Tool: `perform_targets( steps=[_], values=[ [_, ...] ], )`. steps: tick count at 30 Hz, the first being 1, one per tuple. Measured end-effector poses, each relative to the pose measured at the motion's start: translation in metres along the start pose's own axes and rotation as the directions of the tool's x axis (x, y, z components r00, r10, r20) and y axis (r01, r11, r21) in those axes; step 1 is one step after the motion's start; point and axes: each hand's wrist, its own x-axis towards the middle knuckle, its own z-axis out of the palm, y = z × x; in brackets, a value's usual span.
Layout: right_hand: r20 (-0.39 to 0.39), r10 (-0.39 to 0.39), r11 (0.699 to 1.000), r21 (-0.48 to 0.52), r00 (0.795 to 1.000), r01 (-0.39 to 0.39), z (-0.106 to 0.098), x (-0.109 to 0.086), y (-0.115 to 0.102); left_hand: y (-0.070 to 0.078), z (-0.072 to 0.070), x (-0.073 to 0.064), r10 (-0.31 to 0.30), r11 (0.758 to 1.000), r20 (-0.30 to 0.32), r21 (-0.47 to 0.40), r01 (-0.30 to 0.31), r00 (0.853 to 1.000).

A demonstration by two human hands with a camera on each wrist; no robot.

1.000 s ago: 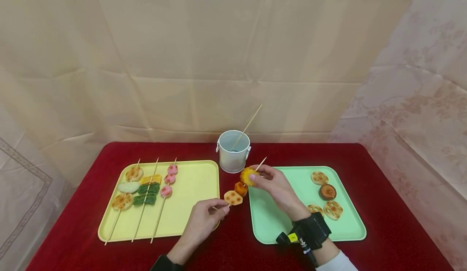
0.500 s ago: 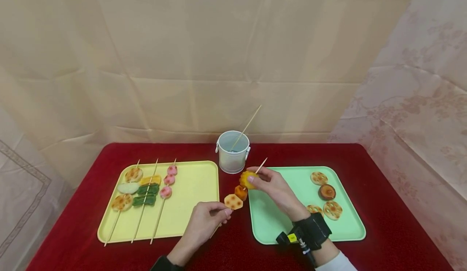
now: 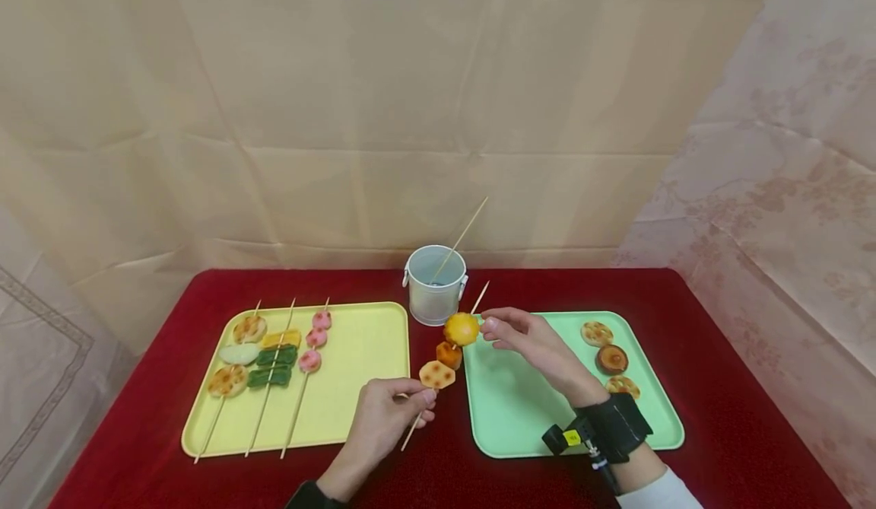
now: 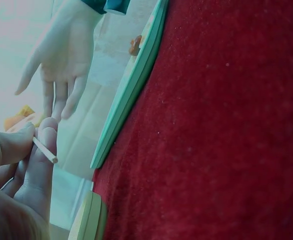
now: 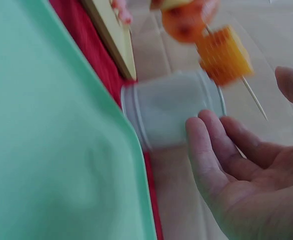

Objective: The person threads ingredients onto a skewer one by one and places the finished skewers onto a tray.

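Note:
My left hand (image 3: 390, 415) pinches a wooden skewer (image 3: 412, 431) between thumb and fingers, below the food threaded on it. From the hand upward come a pale brown-spotted slice (image 3: 436, 375), an orange-brown chunk (image 3: 449, 356) and a yellow corn piece (image 3: 461, 329). The skewer's pointed end sticks out past the corn. Just right of the corn, my right hand (image 3: 541, 349) has loosely extended fingers and holds nothing; the right wrist view shows a gap between those fingers and the corn piece (image 5: 225, 55). The skewer's blunt end (image 4: 45, 150) juts from my left fingers in the left wrist view.
The yellow tray (image 3: 369, 372) at left bears three filled skewers. The green tray (image 3: 509, 410) at right holds round browned slices and a mushroom cap (image 3: 611, 359). A white bucket (image 3: 433, 303) with one bare stick (image 3: 464, 233) stands between them at the back.
My right hand has let go of the corn piece and drawn back to the right. The loaded skewer stays in my left hand, its tip now slightly higher and further left.

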Motion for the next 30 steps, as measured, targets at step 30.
perform_targets(
  steps=[30],
  values=[
    [0.122,0.005,0.795,-0.602,0.993,0.070,-0.104,-0.065,0.030,-0.006,-0.005,0.001,-0.091,0.988,-0.069,-0.131,0.082,0.993]
  ],
)
